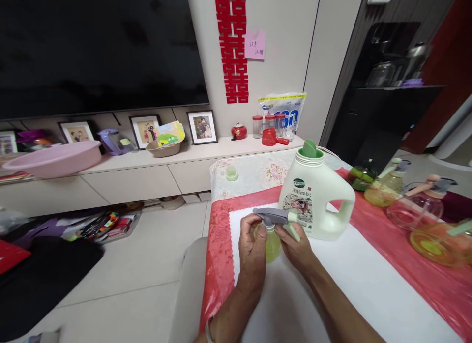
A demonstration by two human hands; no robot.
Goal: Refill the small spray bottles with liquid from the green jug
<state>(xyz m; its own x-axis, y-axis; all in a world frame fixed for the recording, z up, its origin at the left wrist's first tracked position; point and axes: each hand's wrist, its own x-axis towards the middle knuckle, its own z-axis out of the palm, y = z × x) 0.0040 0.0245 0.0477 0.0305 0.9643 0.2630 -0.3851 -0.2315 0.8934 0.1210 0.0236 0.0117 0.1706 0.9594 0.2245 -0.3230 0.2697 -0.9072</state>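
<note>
A small spray bottle with yellow-green lower part and a grey and pale-green trigger head stands upright between my hands on the white sheet. My left hand is closed on it, its thumb by the neck and fingers up at the head. From the other side, my right hand pinches it near the neck and the green trigger. Just behind stands a large pale-green detergent jug, uncapped, with a green spout in its mouth. A pale-green cap rests on the floral cloth at the back left of the table.
To the right stand several bottles with pumps or spray heads, among them a yellowish bottle and a pink one. Behind the table runs a low cabinet with a pink basin, framed photos and jars. A red cloth borders the white sheet.
</note>
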